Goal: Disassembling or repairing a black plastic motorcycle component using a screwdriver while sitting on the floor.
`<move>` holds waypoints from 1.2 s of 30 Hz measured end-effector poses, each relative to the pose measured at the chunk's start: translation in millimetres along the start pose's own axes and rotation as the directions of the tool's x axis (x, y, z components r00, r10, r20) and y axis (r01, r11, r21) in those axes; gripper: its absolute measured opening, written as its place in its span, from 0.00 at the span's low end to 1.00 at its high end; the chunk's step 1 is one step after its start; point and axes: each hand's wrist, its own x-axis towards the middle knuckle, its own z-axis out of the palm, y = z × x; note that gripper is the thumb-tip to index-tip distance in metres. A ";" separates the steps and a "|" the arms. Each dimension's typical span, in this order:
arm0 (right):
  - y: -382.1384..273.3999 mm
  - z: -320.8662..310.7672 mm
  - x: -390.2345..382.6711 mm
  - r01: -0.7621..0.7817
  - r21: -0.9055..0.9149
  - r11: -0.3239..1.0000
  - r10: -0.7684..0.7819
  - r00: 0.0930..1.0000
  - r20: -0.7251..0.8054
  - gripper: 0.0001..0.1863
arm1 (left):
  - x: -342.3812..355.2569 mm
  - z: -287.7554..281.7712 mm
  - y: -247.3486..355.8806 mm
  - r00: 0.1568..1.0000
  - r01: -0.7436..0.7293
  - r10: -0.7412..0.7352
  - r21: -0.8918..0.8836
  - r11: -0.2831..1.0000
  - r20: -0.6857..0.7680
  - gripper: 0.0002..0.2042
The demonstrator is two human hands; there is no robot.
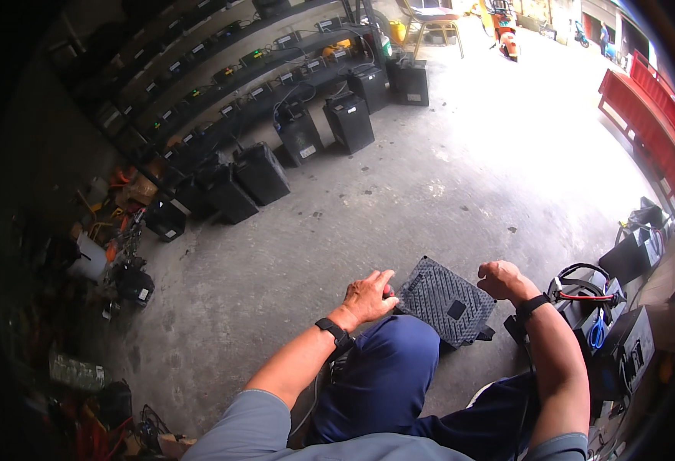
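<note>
A black box-like case (449,296) with a ribbed, textured face and a small smooth square stands in front of my knees, tilted in view. My left hand (366,297) is beside its left corner, thumb and forefinger a little apart around a small dark reddish thing that is too small to name. Close to the case's right corner, my right hand (504,280) is closed with its fingers curled down. What it may hold is hidden, and I cannot tell whether it touches the case. A dark band circles each wrist.
Several black battery-like boxes (349,123) line the floor before a dark rack (222,73) carrying small devices and cables. Black boxes with cables (595,307) crowd my right side. Clutter (107,223) fills the left. A red metal barrier (648,115) and an orange scooter (505,31) stand farther off.
</note>
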 end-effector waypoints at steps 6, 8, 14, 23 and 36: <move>2.4 6.1 5.8 -0.010 -0.001 1.000 0.010 1.000 0.011 0.15 | 2.3 0.1 -4.6 0.999 -0.029 0.029 0.002 1.000 0.043 0.25; 3.6 9.4 6.1 0.009 -0.015 1.000 -0.009 1.000 -0.005 0.15 | 2.2 0.8 -3.4 0.997 0.029 -0.028 -0.007 1.000 0.066 0.24; 6.7 11.8 4.6 0.008 -0.010 1.000 -0.009 1.000 -0.023 0.14 | -0.6 -0.5 0.2 0.991 0.020 -0.019 -0.002 1.000 0.135 0.19; 8.8 13.0 9.9 0.024 -0.018 1.000 -0.025 0.999 -0.032 0.14 | -1.9 6.2 -14.9 0.991 -0.132 0.133 -0.069 0.989 0.005 0.24; 8.0 11.8 5.7 0.045 0.022 0.999 -0.043 0.996 -0.079 0.13 | 1.8 8.5 -9.7 0.997 -0.048 0.048 0.013 0.999 -0.061 0.20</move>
